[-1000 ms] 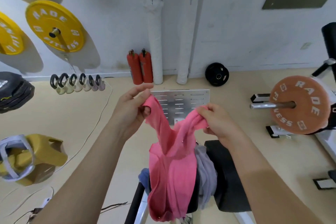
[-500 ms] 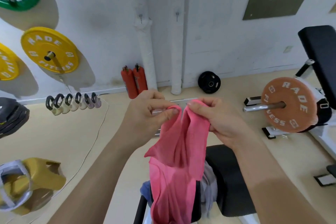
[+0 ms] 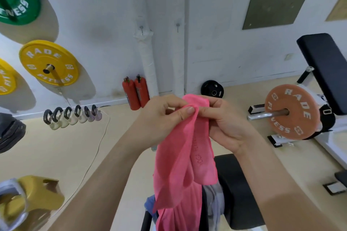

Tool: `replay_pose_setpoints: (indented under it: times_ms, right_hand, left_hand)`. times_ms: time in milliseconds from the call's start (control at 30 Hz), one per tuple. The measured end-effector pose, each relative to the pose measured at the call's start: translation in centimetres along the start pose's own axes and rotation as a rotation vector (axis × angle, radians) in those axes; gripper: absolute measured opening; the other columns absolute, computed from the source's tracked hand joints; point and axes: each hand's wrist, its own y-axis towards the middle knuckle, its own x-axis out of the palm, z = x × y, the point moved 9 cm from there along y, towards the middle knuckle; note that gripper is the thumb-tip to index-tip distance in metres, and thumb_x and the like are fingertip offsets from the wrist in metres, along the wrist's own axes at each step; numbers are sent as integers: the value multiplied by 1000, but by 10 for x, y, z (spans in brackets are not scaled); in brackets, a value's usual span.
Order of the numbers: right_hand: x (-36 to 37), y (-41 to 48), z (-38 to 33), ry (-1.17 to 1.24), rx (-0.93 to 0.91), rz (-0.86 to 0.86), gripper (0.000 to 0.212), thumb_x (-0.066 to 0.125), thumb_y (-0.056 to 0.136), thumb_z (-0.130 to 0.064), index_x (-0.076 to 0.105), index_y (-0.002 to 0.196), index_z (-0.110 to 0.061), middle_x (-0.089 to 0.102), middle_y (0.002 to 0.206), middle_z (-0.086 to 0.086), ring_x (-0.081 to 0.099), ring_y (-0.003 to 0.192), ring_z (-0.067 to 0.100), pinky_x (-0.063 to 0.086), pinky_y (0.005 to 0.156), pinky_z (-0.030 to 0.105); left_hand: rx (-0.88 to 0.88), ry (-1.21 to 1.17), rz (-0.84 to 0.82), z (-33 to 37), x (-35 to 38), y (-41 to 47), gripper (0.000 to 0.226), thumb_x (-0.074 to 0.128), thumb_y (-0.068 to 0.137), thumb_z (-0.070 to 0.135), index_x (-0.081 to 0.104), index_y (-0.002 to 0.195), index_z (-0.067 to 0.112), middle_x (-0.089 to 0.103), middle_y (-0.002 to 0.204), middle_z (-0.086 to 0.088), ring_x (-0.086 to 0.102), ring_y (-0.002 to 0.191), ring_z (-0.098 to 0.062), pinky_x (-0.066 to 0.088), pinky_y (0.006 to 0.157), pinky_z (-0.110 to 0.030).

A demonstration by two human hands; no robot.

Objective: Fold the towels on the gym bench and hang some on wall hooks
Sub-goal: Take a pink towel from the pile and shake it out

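Head view: our left hand point(image 3: 161, 118) and right hand point(image 3: 223, 122) pinch the pink towel point(image 3: 185, 155) together. Below them lies the bench point(image 3: 238, 193).

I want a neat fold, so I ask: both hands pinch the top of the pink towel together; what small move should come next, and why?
Probably let the left hand alone pinch the top and slide the right hand down the pink towel to straighten it. Its top ends already meet, but the hanging layers look twisted and uneven above the bench.
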Motion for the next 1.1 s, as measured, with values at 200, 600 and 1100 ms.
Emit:
replay_pose_setpoints:
  times_ms: [200, 600, 1100]
  right_hand:
    - [-8, -9, -8, -252, -110, 136, 21, 64, 83, -6, 72, 101, -2, 73, 92, 17, 68, 81, 22, 53, 68, 26]
    - [9, -30, -32, -480, -194, 122, 23, 52, 95, -5, 72, 103, -10, 74, 80, -10, 66, 69, -9, 44, 58, 2]
    - [10, -26, -40, -634, -241, 102, 20, 58, 93, -11, 77, 90, -7, 76, 84, 4, 69, 79, 1, 46, 65, 5]
  left_hand:
    - [-31, -145, 200, 0, -16, -2, 12, 76, 68, 26, 76, 79, 19, 74, 75, 0, 69, 72, -12, 56, 69, -27]
    - [8, -86, 332, 5, -17, -5, 9, 81, 70, 19, 74, 76, 20, 72, 70, 3, 64, 65, -4, 49, 61, -19]
    - [31, 171, 430, 5, -7, -2, 29, 81, 71, 28, 56, 58, 23, 54, 52, 11, 43, 48, -1, 34, 46, -15]
